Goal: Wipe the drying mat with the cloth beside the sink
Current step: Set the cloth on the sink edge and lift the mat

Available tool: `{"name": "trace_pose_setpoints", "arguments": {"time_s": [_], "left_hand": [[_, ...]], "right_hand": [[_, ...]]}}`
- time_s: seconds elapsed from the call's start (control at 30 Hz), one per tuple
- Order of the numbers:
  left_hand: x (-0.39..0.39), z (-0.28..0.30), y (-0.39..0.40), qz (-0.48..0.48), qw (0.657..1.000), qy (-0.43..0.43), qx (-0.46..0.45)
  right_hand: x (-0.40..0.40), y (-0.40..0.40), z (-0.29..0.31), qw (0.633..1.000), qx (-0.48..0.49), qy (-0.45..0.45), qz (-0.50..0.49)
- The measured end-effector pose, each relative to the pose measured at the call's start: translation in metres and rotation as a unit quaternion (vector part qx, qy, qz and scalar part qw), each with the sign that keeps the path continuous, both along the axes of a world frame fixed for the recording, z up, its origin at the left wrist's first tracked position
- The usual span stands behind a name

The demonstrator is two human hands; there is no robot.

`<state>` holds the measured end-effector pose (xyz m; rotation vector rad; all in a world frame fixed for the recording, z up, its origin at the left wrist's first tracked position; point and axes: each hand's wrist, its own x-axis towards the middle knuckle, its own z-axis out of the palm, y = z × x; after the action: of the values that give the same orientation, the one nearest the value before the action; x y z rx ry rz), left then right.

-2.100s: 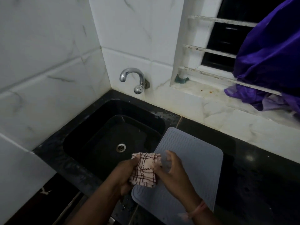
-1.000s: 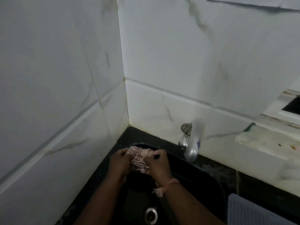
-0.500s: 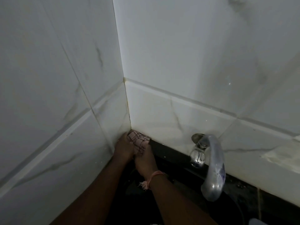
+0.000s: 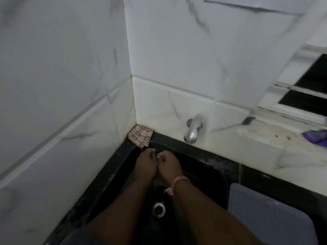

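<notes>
Lying folded in the far corner of the black surface (image 4: 113,167), the checked cloth (image 4: 140,136) is pressed into the angle where the two tiled walls meet, one edge drooping over the rim of the sink (image 4: 219,175). Both hands are just below it, over the basin and apart from the cloth. The left hand (image 4: 146,162) and the right hand (image 4: 169,164) are loosely curled, fingertips touching each other, and neither grips anything (a pink thread (image 4: 177,183) is tied round the right wrist). The tap (image 4: 192,131) juts from the wall to the right of the cloth, blurred. The drain (image 4: 159,209) shows between the forearms. The grey drying mat (image 4: 269,218) lies on the surface to the right of the sink, well apart from the cloth and both hands.
</notes>
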<state>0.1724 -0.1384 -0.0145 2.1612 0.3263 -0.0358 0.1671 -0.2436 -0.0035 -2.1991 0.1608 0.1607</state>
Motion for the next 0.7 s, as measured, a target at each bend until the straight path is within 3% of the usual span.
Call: {"name": "trace_pose_setpoints", "arguments": {"time_s": [0.33,0.53,0.7], "left_hand": [[-0.126,0.001,-0.128,-0.145,0.989,0.013,-0.016],[-0.193,-0.010,-0.209,-0.212,0.977,0.028,-0.012],[-0.223,-0.025,-0.244,-0.250,0.962,0.095,0.059]], "right_hand": [[-0.139,-0.152,-0.002,0.996,-0.079,-0.020,-0.045],[-0.217,-0.252,-0.016,0.982,-0.133,-0.034,-0.127],[-0.275,-0.326,-0.029,0.953,-0.186,0.015,-0.240]]}}
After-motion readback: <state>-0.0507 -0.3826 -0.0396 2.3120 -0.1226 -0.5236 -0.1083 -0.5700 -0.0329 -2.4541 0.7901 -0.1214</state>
